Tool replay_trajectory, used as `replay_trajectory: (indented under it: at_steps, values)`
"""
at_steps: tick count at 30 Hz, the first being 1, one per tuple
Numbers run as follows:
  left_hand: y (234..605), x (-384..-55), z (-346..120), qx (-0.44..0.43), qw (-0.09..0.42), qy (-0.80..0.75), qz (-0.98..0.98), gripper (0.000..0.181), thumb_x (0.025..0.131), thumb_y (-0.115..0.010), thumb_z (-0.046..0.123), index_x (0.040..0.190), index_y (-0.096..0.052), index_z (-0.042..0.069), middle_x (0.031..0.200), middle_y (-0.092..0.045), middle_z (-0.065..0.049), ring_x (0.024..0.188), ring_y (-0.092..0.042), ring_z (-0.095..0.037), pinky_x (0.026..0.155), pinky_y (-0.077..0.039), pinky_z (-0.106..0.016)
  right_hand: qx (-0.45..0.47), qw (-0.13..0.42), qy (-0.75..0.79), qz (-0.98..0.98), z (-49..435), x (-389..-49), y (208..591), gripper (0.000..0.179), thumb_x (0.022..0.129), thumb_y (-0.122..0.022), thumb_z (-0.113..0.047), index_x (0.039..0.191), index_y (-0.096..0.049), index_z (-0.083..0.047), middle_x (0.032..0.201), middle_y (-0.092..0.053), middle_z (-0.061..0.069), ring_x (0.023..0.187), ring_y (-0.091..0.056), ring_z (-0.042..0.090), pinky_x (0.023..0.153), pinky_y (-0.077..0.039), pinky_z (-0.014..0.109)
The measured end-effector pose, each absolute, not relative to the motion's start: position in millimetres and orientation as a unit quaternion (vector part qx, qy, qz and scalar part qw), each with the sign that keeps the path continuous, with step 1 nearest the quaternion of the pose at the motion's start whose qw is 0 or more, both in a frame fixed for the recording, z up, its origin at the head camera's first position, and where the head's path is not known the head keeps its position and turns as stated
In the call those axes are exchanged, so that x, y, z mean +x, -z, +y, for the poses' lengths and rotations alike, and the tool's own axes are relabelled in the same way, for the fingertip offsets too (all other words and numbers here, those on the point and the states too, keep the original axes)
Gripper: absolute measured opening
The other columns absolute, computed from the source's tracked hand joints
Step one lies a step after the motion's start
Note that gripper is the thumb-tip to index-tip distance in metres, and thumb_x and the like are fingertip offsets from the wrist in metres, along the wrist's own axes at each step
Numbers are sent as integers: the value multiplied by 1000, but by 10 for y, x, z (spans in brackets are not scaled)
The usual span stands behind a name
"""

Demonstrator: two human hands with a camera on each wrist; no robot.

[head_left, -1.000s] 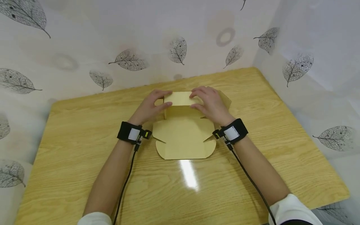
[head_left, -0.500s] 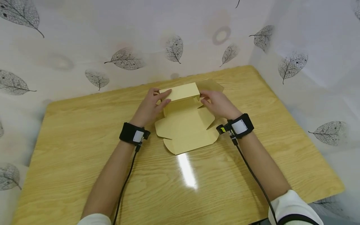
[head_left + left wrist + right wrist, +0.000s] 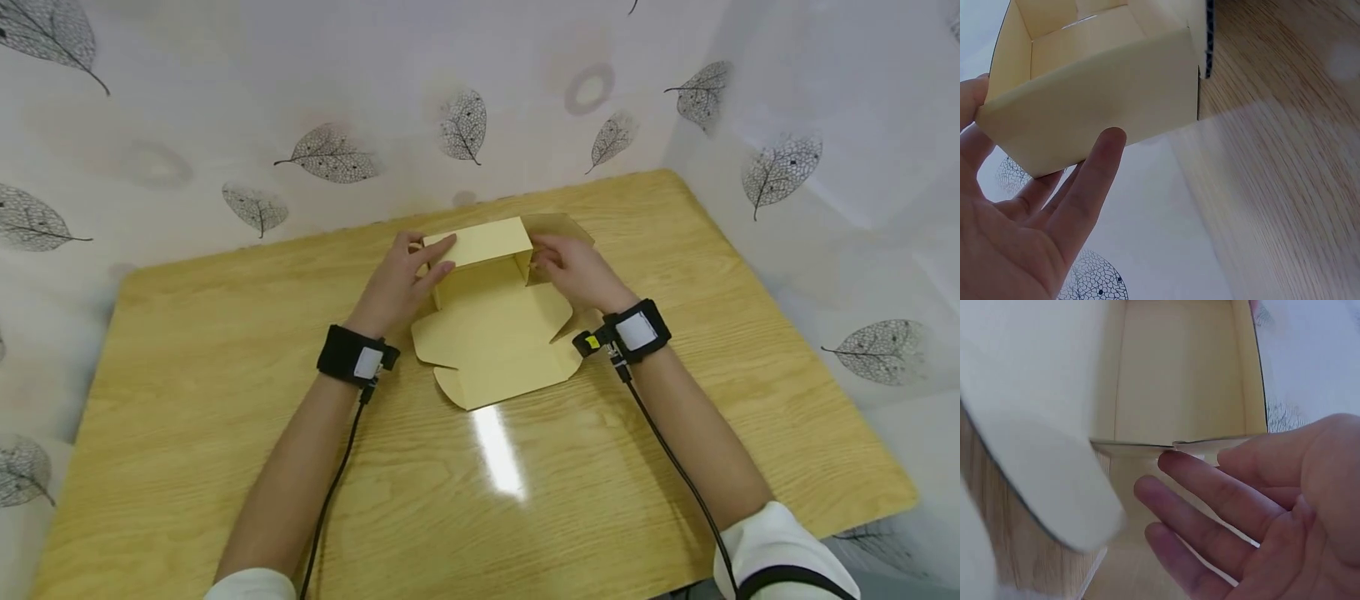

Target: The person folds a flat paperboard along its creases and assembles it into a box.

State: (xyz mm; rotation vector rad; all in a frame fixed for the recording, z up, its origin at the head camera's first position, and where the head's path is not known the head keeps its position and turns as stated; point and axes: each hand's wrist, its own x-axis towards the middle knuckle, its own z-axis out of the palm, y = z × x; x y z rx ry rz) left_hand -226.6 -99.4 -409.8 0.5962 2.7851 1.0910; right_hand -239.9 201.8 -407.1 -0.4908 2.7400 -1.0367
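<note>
A partly folded yellowish cardboard box (image 3: 487, 241) stands toward the back of the table, with its long wall raised and its wide flat lid panel (image 3: 495, 333) spread toward me. My left hand (image 3: 393, 283) holds the box's left end, thumb and fingers on either side of the raised part. In the left wrist view one fingertip (image 3: 1110, 139) lies flat against the cardboard end. My right hand (image 3: 583, 271) pinches the folded small flaps (image 3: 1197, 445) at the right end between thumb and fingertips. Behind it, a larger side flap (image 3: 558, 225) sticks out to the right.
The wood-grain table (image 3: 247, 358) carries a glare streak in front of the box. A pale leaf-patterned wall covering (image 3: 330, 75) rises behind and to the right. Each wrist wears a black strap (image 3: 351, 354) with a camera and a cable.
The right hand has moved from the top of the raised wall to its right end and now pinches flaps there. The box has turned slightly; the left hand keeps its hold.
</note>
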Motion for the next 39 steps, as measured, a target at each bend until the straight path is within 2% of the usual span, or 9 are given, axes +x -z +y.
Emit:
replay_trajectory:
  at_steps: [10,13,17,20,24,28,32,35,39]
  values:
    - [4085,-2256,-993,207,31,-340,917,52,111,-50,38,161,-43,23,157,-34,-24,128,-56,-37,97,-54,-49,-182,89,333,921,1943,-2395,4111,55,108,-50,-9,160,-37,3,135,-68,28,114,-71,43,97,-58,51]
    - [4099,-2250,-996,205,29,-335,919,52,111,-50,38,161,-44,24,159,-33,-24,129,-56,-37,96,-54,-49,-171,77,315,930,1980,-2361,4075,52,109,-48,-11,159,-41,0,136,-69,25,97,-71,40,82,-58,45]
    - [4108,-2238,-1002,199,37,-336,920,53,111,-50,38,161,-43,25,161,-32,-23,132,-56,-37,96,-53,-49,-153,-58,298,941,2047,-2344,3998,38,106,-54,-6,143,-63,-2,123,-76,20,82,-68,33,68,-51,38]
    - [4096,-2240,-999,193,39,-336,921,53,111,-50,40,162,-42,27,162,-31,-24,133,-56,-37,96,-54,-49,-124,-138,321,929,2150,-2401,3974,40,103,-62,-10,142,-62,0,128,-73,21,101,-67,39,86,-53,47]
    - [4077,-2256,-989,183,41,-336,923,53,111,-48,43,161,-42,30,163,-31,-22,137,-53,-36,98,-54,-49,-92,17,436,895,2367,-2503,4098,77,102,-70,-32,165,-30,-13,161,-47,18,143,-47,40,118,-39,57]
    - [4055,-2262,-988,172,61,-344,921,54,110,-46,46,162,-40,31,164,-28,-21,141,-51,-37,103,-54,-51,-119,177,454,865,2491,-2591,4355,71,100,-73,-30,159,-39,-11,151,-54,20,133,-55,32,111,-48,45]
    - [4051,-2259,-990,164,68,-363,915,55,110,-46,47,162,-39,32,166,-26,-21,134,-57,-38,102,-55,-50,-192,137,407,882,2430,-2629,4490,39,96,-74,-10,130,-60,3,113,-69,20,97,-65,22,86,-53,28]
    - [4049,-2256,-980,168,55,-365,914,54,110,-47,45,162,-40,30,164,-28,-21,123,-60,-36,98,-55,-48,-174,104,368,907,2327,-2579,4450,26,94,-73,-6,116,-65,5,101,-69,20,84,-65,24,78,-55,32]
    - [4057,-2240,-961,178,39,-365,913,54,111,-48,41,162,-41,26,163,-29,-25,122,-60,-37,98,-55,-48,-153,135,273,940,2144,-2436,4314,55,95,-75,-17,141,-58,7,128,-65,30,111,-66,40,101,-55,51]
